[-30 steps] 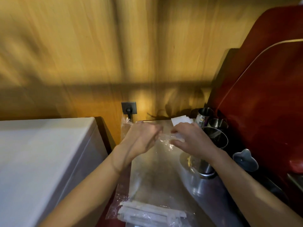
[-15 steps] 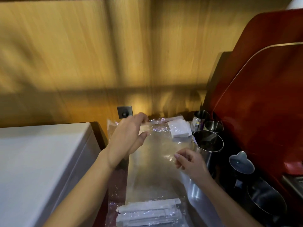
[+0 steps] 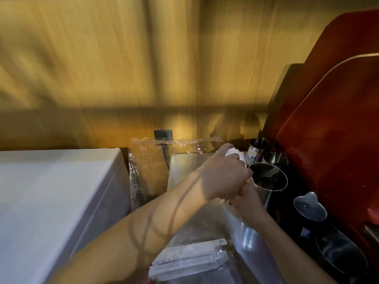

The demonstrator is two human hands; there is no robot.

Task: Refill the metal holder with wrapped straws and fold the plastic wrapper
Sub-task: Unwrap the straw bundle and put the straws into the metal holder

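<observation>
Beside three metal cups [image 3: 268, 177], left hand [image 3: 223, 177] covers right hand [image 3: 246, 199]; both grips unclear; one straw bundle [image 3: 188, 261].

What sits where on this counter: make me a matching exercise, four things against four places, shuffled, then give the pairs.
Things
1. wrapped straws
2. wall socket
3. metal holder
4. white cabinet

Places
A. on the wooden wall, at the back
B. far left
C. bottom centre, inside the clear plastic wrapper
D. at the right, next to the red panel

Pairs: 1-C, 2-A, 3-D, 4-B
</observation>
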